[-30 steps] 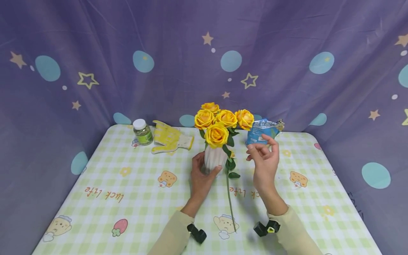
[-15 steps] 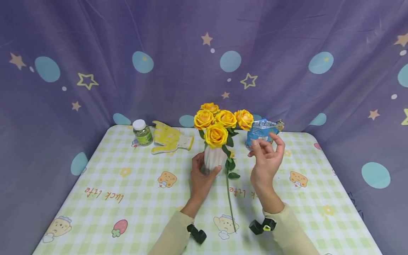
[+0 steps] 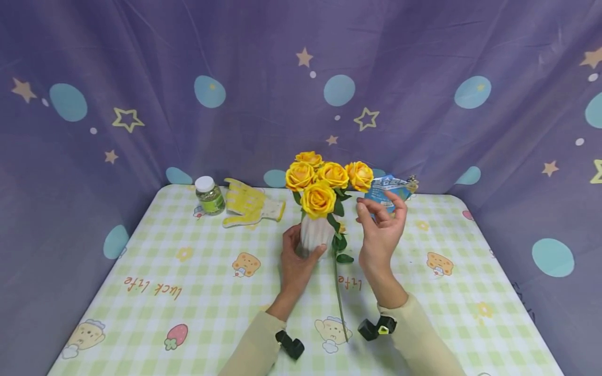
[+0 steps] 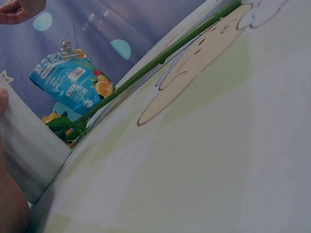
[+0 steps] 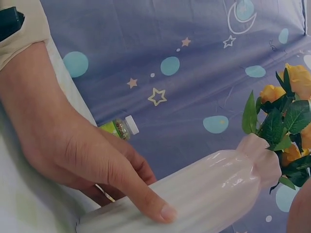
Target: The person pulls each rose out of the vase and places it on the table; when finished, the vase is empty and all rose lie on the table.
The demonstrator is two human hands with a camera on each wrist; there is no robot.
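Note:
A white fluted vase [image 3: 314,236] stands upright near the middle of the table, holding several yellow roses [image 3: 319,198] with green leaves. Around its lower body my left hand [image 3: 296,271] grips, the thumb lying across the near side, as the right wrist view also shows. One more rose lies on the cloth right of the vase, its long green stem [image 3: 339,300] pointing toward me; the vase's leaves partly cover its bloom. My right hand [image 3: 383,237] hovers right of the flowers, fingers loosely bent, with nothing visible in it. It overlaps the blue bag in the head view.
At the back right is a blue printed bag [image 4: 73,82] closed with a metal binder clip [image 4: 68,50]. A white-capped jar [image 3: 209,196] and a yellow-and-white work glove [image 3: 254,203] lie at the back left. A purple curtain [image 3: 263,78] hangs behind the checked tablecloth [image 3: 202,324].
My right hand moved slightly right, then back left toward the roses. The left hand, the vase and the lying rose have stayed put.

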